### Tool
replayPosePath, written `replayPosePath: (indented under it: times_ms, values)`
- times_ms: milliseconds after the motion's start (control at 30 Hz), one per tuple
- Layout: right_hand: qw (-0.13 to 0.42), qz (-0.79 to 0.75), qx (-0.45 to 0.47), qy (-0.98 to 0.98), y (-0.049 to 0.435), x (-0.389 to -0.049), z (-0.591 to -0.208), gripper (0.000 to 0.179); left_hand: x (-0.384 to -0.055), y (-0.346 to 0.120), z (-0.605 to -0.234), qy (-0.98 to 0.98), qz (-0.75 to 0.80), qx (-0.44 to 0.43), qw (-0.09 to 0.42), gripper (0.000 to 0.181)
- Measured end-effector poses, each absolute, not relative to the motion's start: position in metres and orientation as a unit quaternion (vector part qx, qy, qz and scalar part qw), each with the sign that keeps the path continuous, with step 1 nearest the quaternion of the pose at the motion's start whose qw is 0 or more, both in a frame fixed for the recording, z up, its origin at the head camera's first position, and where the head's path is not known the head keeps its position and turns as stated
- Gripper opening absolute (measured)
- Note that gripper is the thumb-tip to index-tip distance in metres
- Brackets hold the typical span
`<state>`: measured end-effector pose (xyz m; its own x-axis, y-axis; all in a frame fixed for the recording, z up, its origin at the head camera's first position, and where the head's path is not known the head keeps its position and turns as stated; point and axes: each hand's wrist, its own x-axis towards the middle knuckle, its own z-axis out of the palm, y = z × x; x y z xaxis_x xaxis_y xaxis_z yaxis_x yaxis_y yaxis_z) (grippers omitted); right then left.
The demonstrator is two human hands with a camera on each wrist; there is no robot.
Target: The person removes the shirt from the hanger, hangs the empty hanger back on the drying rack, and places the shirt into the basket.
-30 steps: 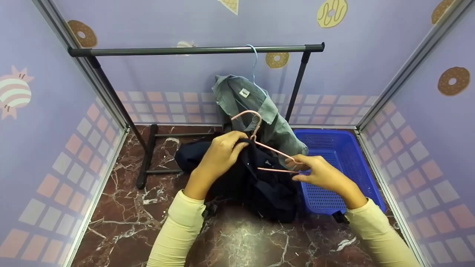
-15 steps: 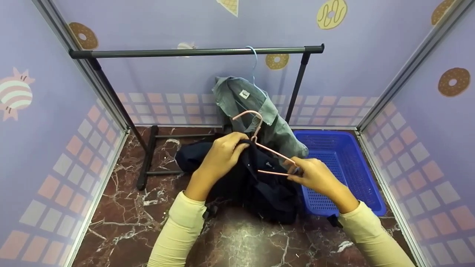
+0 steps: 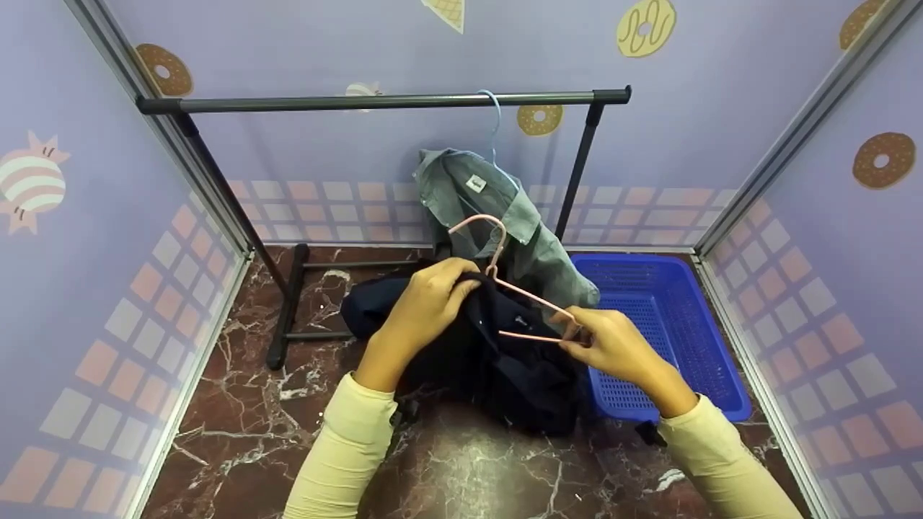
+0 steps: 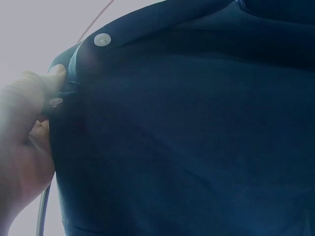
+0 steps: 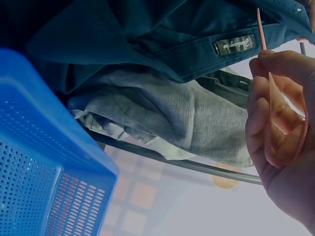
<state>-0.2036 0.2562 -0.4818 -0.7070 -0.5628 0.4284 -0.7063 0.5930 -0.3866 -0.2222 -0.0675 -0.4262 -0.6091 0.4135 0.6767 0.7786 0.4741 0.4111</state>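
A dark navy shirt with white buttons hangs bunched below my hands. My left hand pinches its collar edge between thumb and fingers; the left wrist view shows that grip near a white button. My right hand holds the right end of a pink hanger, its fingers and thumb around the wire. The hanger's hook points up and left, and its other end goes inside the shirt, out of sight. In the right wrist view the shirt's label shows beside the hanger wire.
A black clothes rack stands behind my hands. From its bar a grey-green shirt hangs on a light blue hanger. A blue perforated basket sits on the marbled floor at the right. Patterned walls enclose the space.
My right hand has shifted slightly left, and its thumb and fingers have closed further on the hanger's end. The left hand keeps its pinch on the shirt, nearly in place.
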Motion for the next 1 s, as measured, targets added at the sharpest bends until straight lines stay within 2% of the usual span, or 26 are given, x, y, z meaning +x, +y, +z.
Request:
replayPosePath:
  times_ms: [167,500,1000]
  values:
    - [0.143,0.269,0.349,-0.886,0.26,-0.204,-0.482,0.031,-0.224,-0.072,-0.429,-0.823,-0.359,-0.358,0.254,0.01]
    - [0.113,0.294,0.326,-0.891,0.268,-0.202,-0.481,0.031,-0.227,-0.084,-0.439,-0.834,-0.356,-0.331,0.26,0.012]
    - [0.128,0.296,0.33,-0.887,0.28,-0.201,-0.475,0.037,-0.236,-0.106,-0.471,-0.836,-0.399,-0.266,0.266,0.013]
